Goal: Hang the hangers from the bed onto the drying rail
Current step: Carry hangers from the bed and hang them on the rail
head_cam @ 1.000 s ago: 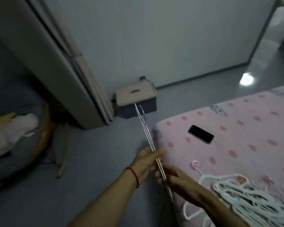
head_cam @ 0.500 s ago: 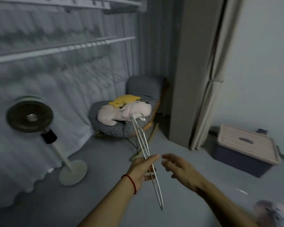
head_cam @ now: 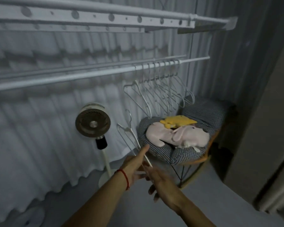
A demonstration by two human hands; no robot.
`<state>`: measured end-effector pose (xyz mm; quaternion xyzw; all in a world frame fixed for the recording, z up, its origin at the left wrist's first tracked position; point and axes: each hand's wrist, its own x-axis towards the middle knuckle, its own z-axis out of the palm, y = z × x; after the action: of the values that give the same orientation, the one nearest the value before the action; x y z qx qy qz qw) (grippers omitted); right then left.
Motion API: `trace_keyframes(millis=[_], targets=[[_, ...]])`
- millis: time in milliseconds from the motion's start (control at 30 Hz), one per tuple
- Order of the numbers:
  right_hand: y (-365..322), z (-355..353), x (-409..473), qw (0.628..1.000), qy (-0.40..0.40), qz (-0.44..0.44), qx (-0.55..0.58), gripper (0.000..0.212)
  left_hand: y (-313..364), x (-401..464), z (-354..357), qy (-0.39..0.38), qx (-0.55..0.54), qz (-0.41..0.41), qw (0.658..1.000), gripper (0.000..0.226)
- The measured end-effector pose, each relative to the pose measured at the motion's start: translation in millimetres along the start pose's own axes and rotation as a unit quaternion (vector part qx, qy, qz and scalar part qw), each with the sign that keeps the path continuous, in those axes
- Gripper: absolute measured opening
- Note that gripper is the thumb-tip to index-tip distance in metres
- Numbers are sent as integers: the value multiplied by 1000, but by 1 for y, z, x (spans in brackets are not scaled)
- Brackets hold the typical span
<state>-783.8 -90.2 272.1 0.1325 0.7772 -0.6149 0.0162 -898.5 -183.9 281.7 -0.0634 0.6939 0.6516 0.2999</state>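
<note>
Item: thin white wire hangers (head_cam: 129, 136), gripped low in our left hand (head_cam: 134, 163), hooks upward for hooking; right hand (head_cam: 161, 181) relaxed, empty. White metal drying rail (head_cam: 72, 77) above, holding hung white hangers (head_cam: 161, 89).

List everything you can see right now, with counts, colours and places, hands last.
drying rail: one, white, across the wall
hung hangers: about eight, white, right part of the rail
held hangers: two or three, white, in the left hand
fan: one, white with dark grille, on a floor stand
chair: one, checked cushion, right of the fan
plush toys: one yellow, one pink, on the chair
left hand: grips the held hangers
right hand: fingers relaxed, beside the left hand
</note>
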Motion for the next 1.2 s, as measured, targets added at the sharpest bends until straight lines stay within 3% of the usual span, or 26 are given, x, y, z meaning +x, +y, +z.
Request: trace_keyframes(millis=[67, 167, 300, 367, 500, 600, 667, 833, 1200], targets=[[-14, -10, 28, 999, 14, -33, -8, 28, 28, 11, -9, 4, 21, 20, 1000, 85], [-50, -33, 71, 997, 25, -64, 21, 30, 84, 27, -28, 118, 26, 97, 988, 67], [-103, -64, 123, 994, 25, -88, 62, 35, 153, 40, -55, 264, 114, 263, 921, 62], [-126, -76, 144, 993, 21, -102, 50, 35, 180, 41, -64, 311, 203, 332, 867, 50], [-161, -90, 176, 991, 34, -124, -23, 37, 220, 52, -87, 385, 368, 447, 719, 52], [-175, -88, 193, 995, 31, -96, -12, 38, 246, 69, -108, 414, 465, 475, 622, 54], [-178, -83, 203, 997, 36, -73, -10, 39, 259, 79, -119, 422, 528, 454, 581, 56], [-180, -68, 221, 998, 57, -38, -11, 38, 266, 99, -139, 408, 610, 415, 538, 62], [-179, -49, 231, 992, 56, -64, -92, 33, 266, 117, -149, 403, 603, 440, 529, 69]])
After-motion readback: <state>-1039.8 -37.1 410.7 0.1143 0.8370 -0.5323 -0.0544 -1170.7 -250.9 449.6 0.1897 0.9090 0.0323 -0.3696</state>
